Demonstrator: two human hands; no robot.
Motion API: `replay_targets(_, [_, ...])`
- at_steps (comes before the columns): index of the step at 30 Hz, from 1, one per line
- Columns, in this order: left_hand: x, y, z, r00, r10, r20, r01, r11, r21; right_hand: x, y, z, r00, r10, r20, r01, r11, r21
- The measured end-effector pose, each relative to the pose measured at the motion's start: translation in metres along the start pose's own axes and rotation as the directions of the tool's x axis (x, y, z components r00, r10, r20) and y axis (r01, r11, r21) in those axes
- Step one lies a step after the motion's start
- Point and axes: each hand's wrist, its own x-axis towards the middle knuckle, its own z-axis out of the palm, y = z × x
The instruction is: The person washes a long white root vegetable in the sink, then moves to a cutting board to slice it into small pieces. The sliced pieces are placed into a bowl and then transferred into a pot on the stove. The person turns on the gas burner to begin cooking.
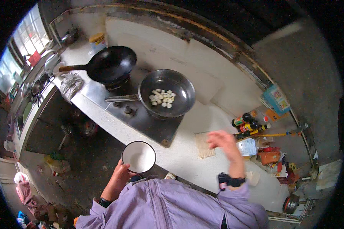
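My left hand (pixel 121 173) grips a white bowl with a dark rim (pixel 138 157) in front of my body, and the bowl looks empty inside. Blurred, my right hand (pixel 223 143) is over the counter near a beige cloth (pixel 203 147), its fingers apart and holding nothing. On the stove's nearer burner is a stainless steel pan (pixel 180 96) with pale round slices (pixel 162 98) in it. A black wok (pixel 111 64) with a wooden handle sits on the other burner.
Sauce bottles (pixel 243 123), a clear plastic container (pixel 247 147) and several packets (pixel 269 157) are on the counter at right. A crumpled plastic bag (pixel 71 84) lies by the stove's left edge. The counter's front edge (pixel 114 130) runs diagonally. Beyond the wok stands a yellow-lidded tub (pixel 97 42).
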Motion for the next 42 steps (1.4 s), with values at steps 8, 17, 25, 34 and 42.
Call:
replay_targets(8, [-0.044,0.045,-0.127,0.977,0.130,-0.166,-0.140,0.989,-0.049,0.148,0.082,0.259,0.943,-0.311,0.123,0.315,0.702,-0.639])
replay_targets(17, [-0.093,0.028,-0.203,0.913,0.152,-0.377,-0.263,0.929,-0.262,0.257,0.114,0.321,0.917,-0.355,-0.182,0.101,0.648,-0.755])
replay_targets(25, [-0.121,0.015,-0.239,0.845,0.181,-0.503,-0.389,0.853,-0.347,0.295,0.104,0.344,0.955,-0.207,-0.211,-0.062,0.556,-0.829])
replay_targets(34, [-0.118,0.016,-0.253,0.797,0.177,-0.578,-0.469,0.783,-0.408,0.309,0.094,0.351,0.982,-0.134,-0.135,-0.066,0.428,-0.902])
replay_targets(42, [-0.093,0.021,-0.246,0.782,0.076,-0.619,-0.401,0.822,-0.405,0.319,0.099,0.373,0.936,-0.015,-0.352,-0.309,0.444,-0.841])
